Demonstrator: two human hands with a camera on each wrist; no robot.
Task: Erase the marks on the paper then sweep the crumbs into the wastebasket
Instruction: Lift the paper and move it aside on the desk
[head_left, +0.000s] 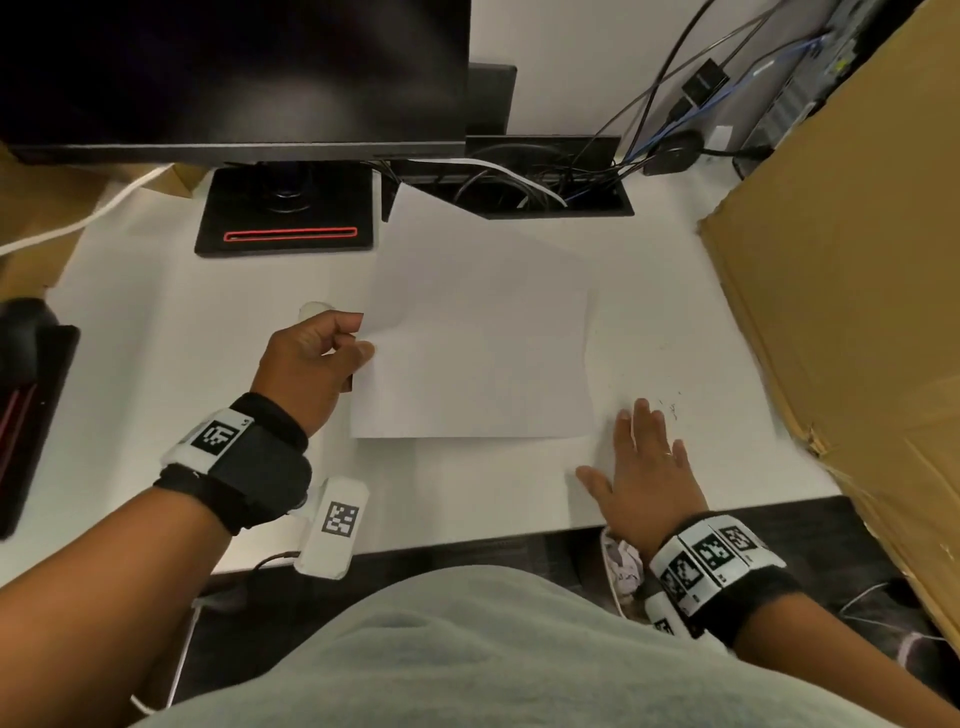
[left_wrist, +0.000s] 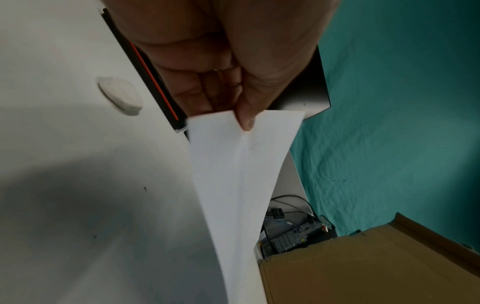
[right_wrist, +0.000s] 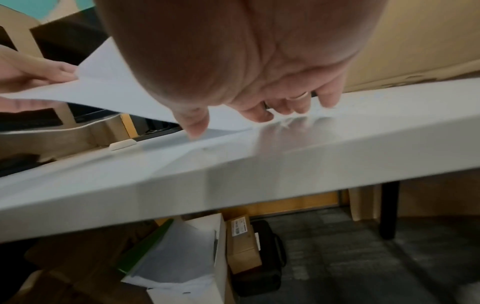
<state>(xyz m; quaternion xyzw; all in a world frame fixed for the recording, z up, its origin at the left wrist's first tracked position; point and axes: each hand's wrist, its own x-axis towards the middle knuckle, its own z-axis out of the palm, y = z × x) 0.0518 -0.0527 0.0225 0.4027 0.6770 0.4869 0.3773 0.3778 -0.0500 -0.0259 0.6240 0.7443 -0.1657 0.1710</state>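
- Left hand (head_left: 306, 364) pinches the left edge of the paper (head_left: 478, 343), thumb on top and fingers (left_wrist: 197, 92) curled beneath; the pinched edge is lifted off the white bench (head_left: 156, 312).
- The right side of the paper lies low on or close to the bench; the sheet slopes down from the left hand toward the right.
- Long axis of the paper runs roughly away from the person, its far corner reaching toward the cable opening (head_left: 519, 192) behind.
- Paper looks plain white with a soft crease near the grip; no marks can be made out on it.
- Right hand (head_left: 644, 467) lies flat on the bench just beside the paper's near right corner, fingers straight and slightly spread, holding nothing.
- Dark crumbs (head_left: 672, 408) lie scattered on the bench just past the right fingertips.
- White eraser (left_wrist: 119, 95) sits on the bench just beyond the left hand, untouched.
- Wastebasket (head_left: 623, 571) with crumpled paper stands below the bench edge, under the right wrist.
- Cardboard box (head_left: 852, 270) stands at the right.
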